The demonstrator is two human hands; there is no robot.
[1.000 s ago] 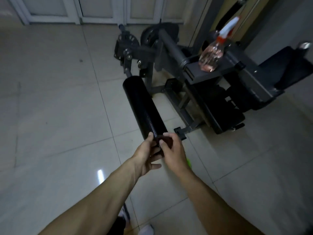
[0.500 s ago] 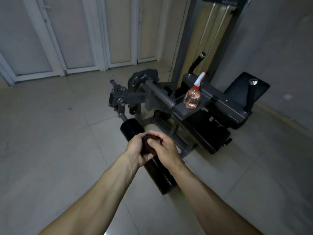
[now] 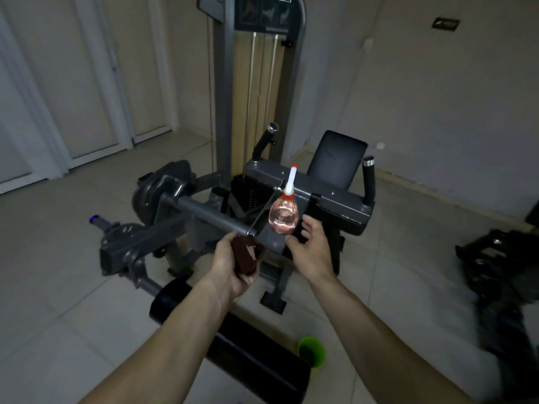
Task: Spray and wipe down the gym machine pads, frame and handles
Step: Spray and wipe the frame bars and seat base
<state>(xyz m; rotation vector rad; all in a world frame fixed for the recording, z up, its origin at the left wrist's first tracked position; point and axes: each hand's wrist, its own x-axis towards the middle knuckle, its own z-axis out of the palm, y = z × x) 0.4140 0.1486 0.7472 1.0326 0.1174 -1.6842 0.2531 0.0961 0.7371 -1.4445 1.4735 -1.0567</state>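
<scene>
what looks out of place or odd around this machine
Nothing looks spilled or broken. Two things sit oddly: the spray bottle of pink liquid is perched on the machine's grey frame, close to the open right hand, and a green cup sits on the floor by the end of the black roller pad.

The label panel atop the grey weight-stack tower (image 3: 264,10) is cut by the top edge, and its print is unreadable. The dark heap on the floor at the right (image 3: 501,275) is blurred and runs off the right edge; what it is cannot be told. The left forearm (image 3: 175,330) hides part of the black cylindrical foam roller pad (image 3: 242,357), which covers the near-left side of the small green plastic cup (image 3: 313,349). The left hand (image 3: 230,266) hides much of the crumpled dark maroon cloth (image 3: 246,256). Whether the right hand (image 3: 312,252) touches the clear spray bottle of pink liquid (image 3: 283,217) cannot be told.
</scene>
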